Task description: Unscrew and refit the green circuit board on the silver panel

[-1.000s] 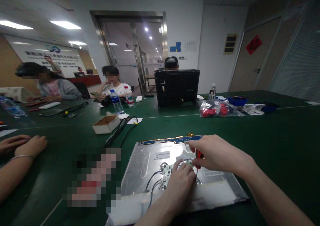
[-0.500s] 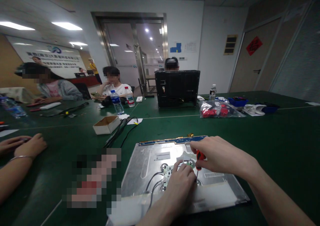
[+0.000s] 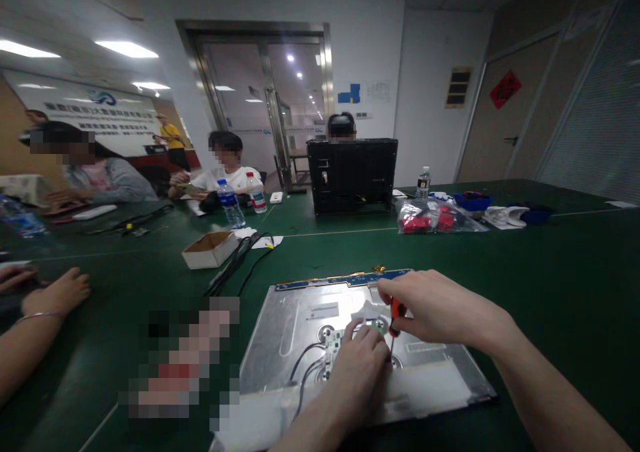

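Note:
A flat silver metal panel (image 3: 290, 319) lies on the green table, with a blue strip board (image 3: 345, 281) along its far edge and a white strip across its near side. In my right hand (image 3: 430, 309) is a red and black screwdriver (image 3: 397, 309), its thin shaft pointing down at the panel. Close to the shaft's lower end, my left hand (image 3: 363, 365) rests with bent fingers against the small green circuit board (image 3: 332, 347). Its thumb and some fingertips are hidden. Black cables (image 3: 305, 362) run from that board toward the near edge.
Left of the panel are a blurred-out item (image 3: 185, 365), black cables (image 3: 230, 265) and an open carton (image 3: 207, 251). A co-worker's hands (image 3: 57, 299) lie at far left. Bottles (image 3: 230, 202), a black display housing (image 3: 353, 175) and a clear bag (image 3: 435, 217) stand farther back.
The whole view has shifted slightly, so things appear a little farther left. Both hands and the screwdriver keep nearly the same place on the panel.

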`<state>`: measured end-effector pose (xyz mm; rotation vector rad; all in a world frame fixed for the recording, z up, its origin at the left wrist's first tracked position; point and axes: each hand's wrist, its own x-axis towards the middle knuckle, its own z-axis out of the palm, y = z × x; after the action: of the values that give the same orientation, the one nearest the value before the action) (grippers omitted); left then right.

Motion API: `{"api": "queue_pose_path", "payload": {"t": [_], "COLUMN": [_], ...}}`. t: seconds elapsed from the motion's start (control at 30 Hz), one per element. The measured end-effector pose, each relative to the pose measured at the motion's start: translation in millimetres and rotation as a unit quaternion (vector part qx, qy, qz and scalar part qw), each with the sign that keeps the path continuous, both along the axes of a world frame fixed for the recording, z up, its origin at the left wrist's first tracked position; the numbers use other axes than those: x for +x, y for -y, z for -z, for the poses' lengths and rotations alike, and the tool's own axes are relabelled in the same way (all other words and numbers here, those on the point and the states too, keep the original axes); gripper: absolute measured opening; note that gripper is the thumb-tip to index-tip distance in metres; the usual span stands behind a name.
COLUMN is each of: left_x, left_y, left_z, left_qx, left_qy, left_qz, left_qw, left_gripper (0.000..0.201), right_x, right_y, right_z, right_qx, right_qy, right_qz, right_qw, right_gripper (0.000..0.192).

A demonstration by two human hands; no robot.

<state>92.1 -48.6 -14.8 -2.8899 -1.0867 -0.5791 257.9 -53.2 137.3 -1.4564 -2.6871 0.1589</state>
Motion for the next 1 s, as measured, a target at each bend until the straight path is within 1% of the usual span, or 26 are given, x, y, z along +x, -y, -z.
{"api": "queue_pose_path", "payload": {"t": [0.13,0.37,0.5,0.7,0.8,1.0], "left_x": [-0.1,-1.0,-0.9,-1.9,-1.4,-0.9], "left_y": [1.7,1.9,0.8,2.9,2.4,-0.1], "left_z": [-2.3,-3.0,-2.1,-6.3,-4.8,2.2], "left_qx": [-0.009,-0.013,-0.010,-0.009,-0.006,-0.004], "left_qy": [0.011,0.017,0.009,0.001,0.000,0.016], "left_qz": [-0.001,0.006,0.007,0.007,0.004,0.005], "left_qw": [1.000,1.000,1.000,1.000,1.000,1.000], "left_gripper": [0.005,0.006,0.006,0.006,0.004,0.002], "right_x": [-0.8,3.5,3.4,0.2,0.4,3.3], "right_y": [1.1,4.4,4.3,2.5,2.5,5.3], "right_z": [-2.0,-2.3,-1.8,-1.9,-2.0,-2.7], "right_qx": [-0.008,-0.024,-0.033,-0.011,-0.008,-0.020], "right_qy": [0.008,-0.010,-0.010,0.010,0.010,-0.012], "right_qz": [0.025,-0.015,-0.011,0.015,0.025,-0.023], "right_qw": [1.000,1.000,0.999,1.000,1.000,0.999], "right_gripper": [0.017,0.022,0.021,0.016,0.017,0.021]}}
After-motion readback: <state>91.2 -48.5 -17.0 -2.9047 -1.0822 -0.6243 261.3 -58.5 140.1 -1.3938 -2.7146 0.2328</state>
